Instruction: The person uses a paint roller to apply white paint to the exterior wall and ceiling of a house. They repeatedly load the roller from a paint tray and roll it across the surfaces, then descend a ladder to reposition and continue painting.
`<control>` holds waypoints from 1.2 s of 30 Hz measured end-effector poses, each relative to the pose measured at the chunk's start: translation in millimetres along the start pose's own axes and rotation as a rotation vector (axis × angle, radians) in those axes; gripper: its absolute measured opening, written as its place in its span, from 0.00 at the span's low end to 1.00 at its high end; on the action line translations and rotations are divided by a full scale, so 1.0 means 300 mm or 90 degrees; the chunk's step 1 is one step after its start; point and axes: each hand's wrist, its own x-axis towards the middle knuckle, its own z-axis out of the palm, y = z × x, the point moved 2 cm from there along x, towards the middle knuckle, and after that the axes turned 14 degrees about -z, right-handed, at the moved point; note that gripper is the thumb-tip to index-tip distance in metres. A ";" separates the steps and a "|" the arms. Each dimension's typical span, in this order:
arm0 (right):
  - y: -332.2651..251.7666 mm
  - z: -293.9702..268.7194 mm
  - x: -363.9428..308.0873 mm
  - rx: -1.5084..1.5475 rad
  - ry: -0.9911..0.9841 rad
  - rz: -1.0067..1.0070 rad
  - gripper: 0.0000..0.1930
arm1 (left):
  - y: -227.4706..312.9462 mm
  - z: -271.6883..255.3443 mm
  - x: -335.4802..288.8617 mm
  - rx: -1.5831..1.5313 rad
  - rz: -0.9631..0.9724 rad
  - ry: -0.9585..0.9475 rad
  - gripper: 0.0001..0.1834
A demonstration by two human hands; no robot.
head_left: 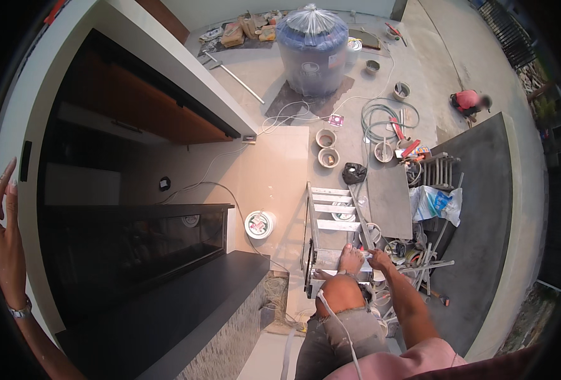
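My left hand is raised at the far left, fingers stretched out, beside the white door surround. A metal watch sits on that wrist. It holds nothing I can see. My right hand is closed at the side rail of an aluminium stepladder, next to my bare foot. My fingertips there are small and partly hidden. The foot stands high on the ladder, knee bent. A white cord hangs down over my grey shorts.
Below lie a white bucket, mortar buckets, a black bag, a coiled green hose and a grey board. A large wrapped tank stands farther off. A dark ledge juts out at left. Another person crouches far right.
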 end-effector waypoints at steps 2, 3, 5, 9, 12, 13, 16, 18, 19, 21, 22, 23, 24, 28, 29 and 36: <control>-0.002 -0.001 0.011 0.169 0.041 0.054 0.28 | 0.091 0.046 -0.292 -0.175 -0.065 -0.257 0.18; -0.032 0.002 0.021 0.061 0.081 0.010 0.28 | 0.150 0.120 -0.422 -0.282 0.009 -0.360 0.15; -0.056 -0.011 0.022 0.151 0.110 0.055 0.24 | 0.241 0.339 -0.650 -0.453 -0.018 -0.708 0.15; -0.089 -0.049 0.034 0.107 0.138 0.057 0.17 | 0.425 0.882 -1.125 -0.434 -0.014 -0.848 0.15; -0.065 -0.062 0.041 0.151 0.183 0.093 0.19 | 0.578 1.228 -1.550 -0.542 -0.126 -1.024 0.17; -0.055 -0.060 0.054 0.198 0.203 0.115 0.19 | 0.632 1.318 -1.698 -0.513 -0.256 -1.156 0.17; -0.047 -0.006 0.068 0.222 0.241 0.142 0.21 | 0.801 1.524 -2.013 -0.660 -0.485 -1.097 0.18; -0.060 0.037 0.063 0.120 0.299 0.146 0.22 | 0.917 1.618 -2.136 -0.659 -0.532 -0.990 0.21; -0.071 0.062 0.054 0.160 0.342 0.170 0.21 | 0.942 1.642 -2.179 -0.606 -0.496 -0.923 0.24; -0.101 0.085 0.047 0.113 0.389 0.162 0.20 | 1.019 1.675 -2.234 -0.444 -0.385 -0.837 0.31; -0.103 0.090 0.037 0.116 0.374 0.196 0.20 | 1.050 1.677 -2.258 -0.488 -0.401 -0.824 0.33; -0.110 0.081 0.025 0.086 0.409 0.151 0.20 | 1.061 1.676 -2.273 -0.503 -0.407 -0.806 0.35; -0.118 0.076 0.018 0.082 0.407 0.129 0.19 | 1.065 1.674 -2.287 -0.493 -0.410 -0.811 0.37; -0.128 0.051 0.004 0.122 0.469 0.120 0.19 | 1.031 1.675 -2.316 -0.597 -0.500 -0.882 0.41; -0.134 0.048 0.004 0.094 0.524 0.096 0.17 | 1.015 1.679 -2.316 -0.567 -0.499 -0.880 0.42; -0.124 0.061 0.019 0.052 0.568 0.069 0.10 | 1.056 1.656 -2.306 -0.538 -0.643 -0.831 0.44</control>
